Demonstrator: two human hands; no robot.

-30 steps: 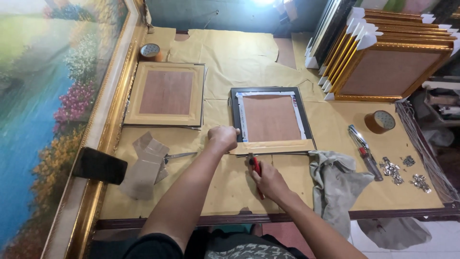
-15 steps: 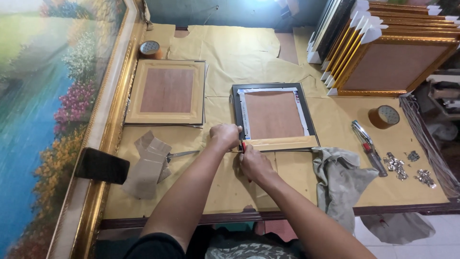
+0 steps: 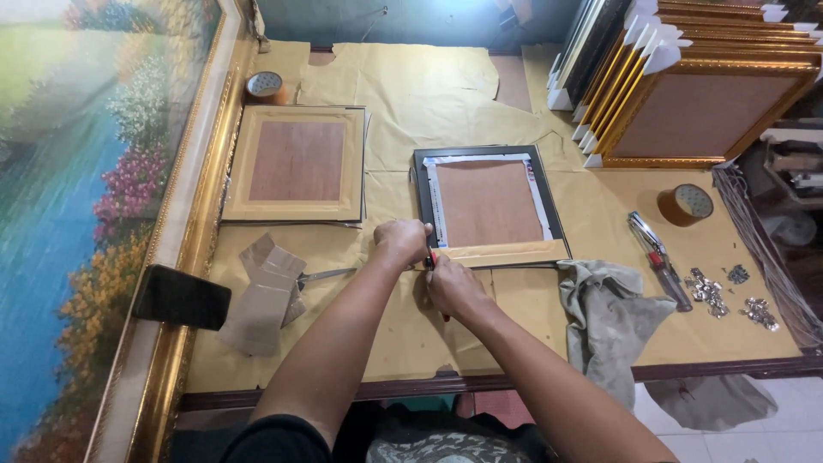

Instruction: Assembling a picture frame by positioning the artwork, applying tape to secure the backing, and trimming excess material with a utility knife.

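Brown paper (image 3: 429, 94) covers the whole table, and on it a black frame (image 3: 489, 206) lies face down near the middle, its wooden backing edged with white tape and a strip of brown tape along its near edge. The left hand (image 3: 401, 242) presses on the near left corner of this frame, fingers curled down onto it. The right hand (image 3: 453, 287) sits just beside it, fingers closed round a red-handled cutter (image 3: 435, 261) whose tip meets the same corner. A second frame (image 3: 297, 163), gold, lies face down to the left, apart from the first. Two tape rolls show: one (image 3: 264, 87) at the far left, one (image 3: 686, 205) at the right. Folded cardboard pieces (image 3: 261, 291) lie near the left forearm with a metal blade (image 3: 326, 275) poking out beside them, and a black phone (image 3: 181, 297) rests on the gilt edge of a large landscape painting (image 3: 77, 197) along the left. A grey cloth (image 3: 609, 317) is bunched right of the hands, touching the black frame's near right corner. Beyond it lie pliers (image 3: 658, 259) and three small heaps of metal clips (image 3: 729, 291). A stack of gold frames (image 3: 694, 86) leans at the far right; their number I cannot tell
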